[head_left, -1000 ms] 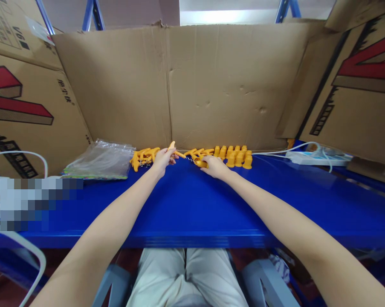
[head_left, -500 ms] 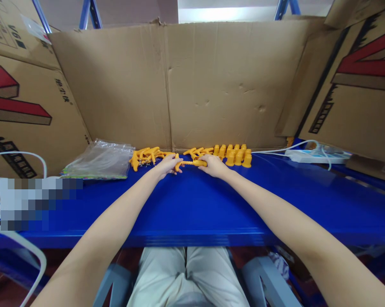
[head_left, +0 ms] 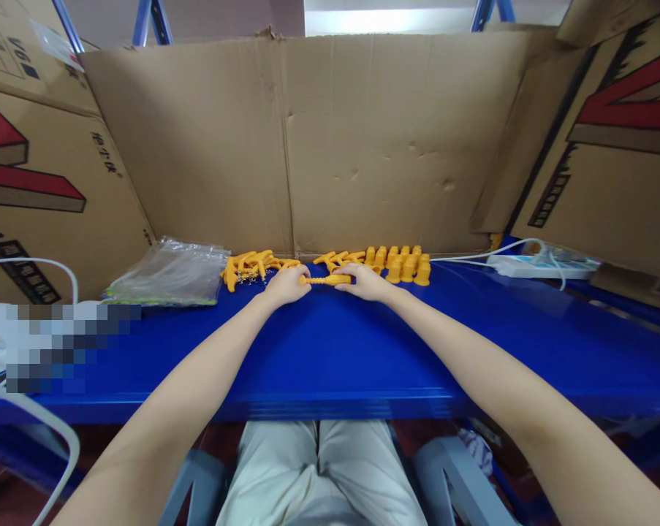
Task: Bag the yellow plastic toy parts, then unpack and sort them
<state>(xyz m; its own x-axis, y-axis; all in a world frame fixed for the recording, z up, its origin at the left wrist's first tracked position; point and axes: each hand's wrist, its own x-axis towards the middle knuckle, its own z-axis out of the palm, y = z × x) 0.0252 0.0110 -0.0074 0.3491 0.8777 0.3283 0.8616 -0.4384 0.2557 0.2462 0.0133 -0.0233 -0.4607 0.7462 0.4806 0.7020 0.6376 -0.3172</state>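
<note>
My left hand is closed around one end of an orange plastic piece with a twisted shaft. The handle inside that fist is mostly hidden. At the other end, the fingers of my right hand pinch the piece's wider, smooth part. The shaft lies level between the two hands, just over the blue tabletop. Behind my left hand is a pile of orange branched handles with small metal bits near them. More orange handles lie behind the shaft. Orange cup-shaped parts stand in rows beyond my right hand.
A stack of clear plastic bags lies at the left. A white power strip with cables sits at the right. Cardboard panels wall in the back and sides. The table's front edge runs above my lap.
My left hand has turned over, so its back now covers the handle that showed before. The orange piece has rolled about its length; my right hand stays nearly in place.
</note>
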